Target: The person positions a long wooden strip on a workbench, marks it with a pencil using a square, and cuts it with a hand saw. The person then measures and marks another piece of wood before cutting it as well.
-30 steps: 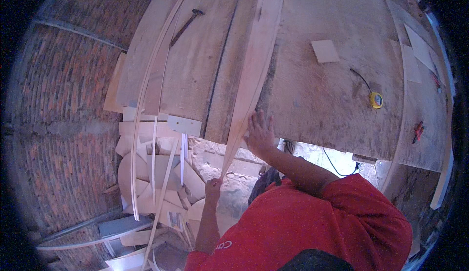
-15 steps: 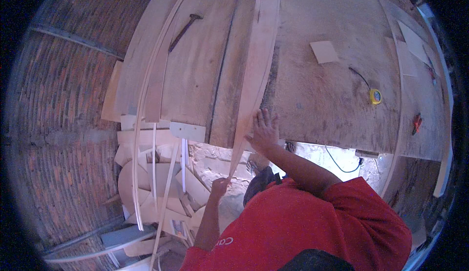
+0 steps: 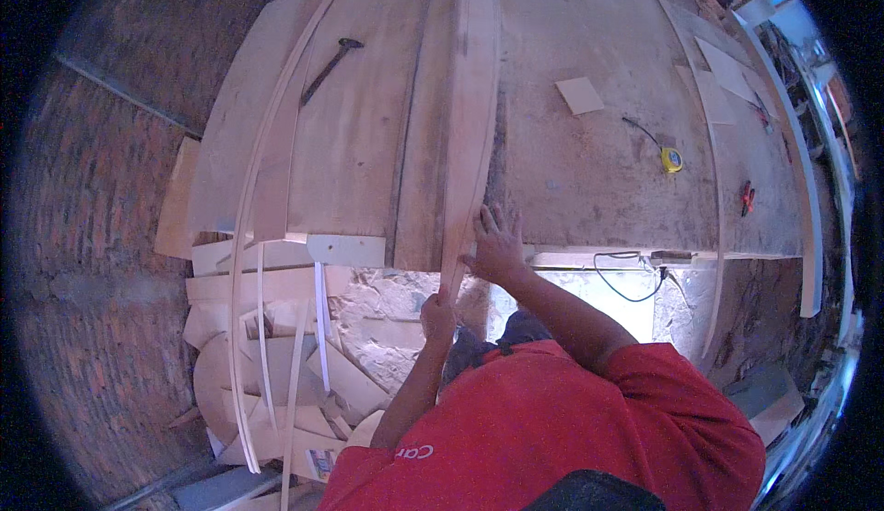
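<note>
A long pale wooden strip [image 3: 467, 78] lies lengthwise along the middle of the worktable and runs toward me. My left hand [image 3: 437, 318] is closed on its near end, just below the table's front edge. My right hand [image 3: 499, 249] is just above and right of it, fingers spread and resting against the strip's right side near that edge. A hammer [image 3: 327, 74] lies on the left part of the table. On the right part lie a yellow tape measure [image 3: 671, 160], red-handled pliers [image 3: 748, 196] and a small square board [image 3: 580, 96].
The worktable [image 3: 571, 189] has further long thin strips [image 3: 258, 170] at both sides, some overhanging its front. Board offcuts [image 3: 221, 373] are piled below at left, beside a brick wall [image 3: 92, 235]. A dark cable [image 3: 622, 295] loops under the front edge.
My left hand has moved up and right, closer to the table edge and my right hand. The view has shifted, showing more at the upper right.
</note>
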The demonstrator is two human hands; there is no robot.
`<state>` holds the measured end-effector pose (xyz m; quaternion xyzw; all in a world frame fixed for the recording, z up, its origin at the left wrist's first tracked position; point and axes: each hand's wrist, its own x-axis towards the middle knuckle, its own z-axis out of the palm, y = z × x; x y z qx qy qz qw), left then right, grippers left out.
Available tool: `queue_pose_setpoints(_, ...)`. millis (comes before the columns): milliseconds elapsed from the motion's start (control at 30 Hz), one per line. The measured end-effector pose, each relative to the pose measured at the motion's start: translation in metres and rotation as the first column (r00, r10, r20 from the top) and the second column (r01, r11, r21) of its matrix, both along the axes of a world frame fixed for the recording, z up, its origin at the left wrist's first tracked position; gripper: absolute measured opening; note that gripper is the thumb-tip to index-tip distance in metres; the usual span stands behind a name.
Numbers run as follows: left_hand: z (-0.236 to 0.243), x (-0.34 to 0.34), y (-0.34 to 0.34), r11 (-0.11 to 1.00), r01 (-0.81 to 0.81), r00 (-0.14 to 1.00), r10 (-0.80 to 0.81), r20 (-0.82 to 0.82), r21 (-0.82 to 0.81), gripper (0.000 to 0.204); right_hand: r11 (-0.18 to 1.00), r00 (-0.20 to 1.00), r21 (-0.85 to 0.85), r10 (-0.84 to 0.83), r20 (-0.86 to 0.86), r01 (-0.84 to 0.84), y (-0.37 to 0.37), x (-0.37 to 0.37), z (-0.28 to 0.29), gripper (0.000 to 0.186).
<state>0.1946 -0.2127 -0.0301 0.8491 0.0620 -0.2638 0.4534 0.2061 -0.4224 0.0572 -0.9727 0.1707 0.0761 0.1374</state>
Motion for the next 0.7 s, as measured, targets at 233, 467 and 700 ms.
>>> queue_pose_setpoints(233,0.001,-0.023,0.018,0.999,-0.031,0.999,0.032,-0.029,0.024,0.063,0.998,1.000,0.065,-0.005,0.002,0.005,0.020,-0.019,-0.008,0.102)
queue_pose_setpoints(467,-0.009,-0.005,0.011,0.992,-0.065,0.996,0.059,-0.063,-0.108,0.059,0.996,0.998,0.077,-0.032,-0.057,0.036,0.005,0.001,-0.009,0.101)
queue_pose_setpoints(700,-0.012,0.029,-0.014,0.981,-0.133,0.988,0.121,-0.091,-0.142,0.056,0.997,0.997,0.078,-0.021,-0.071,0.026,-0.018,0.027,-0.003,0.098)
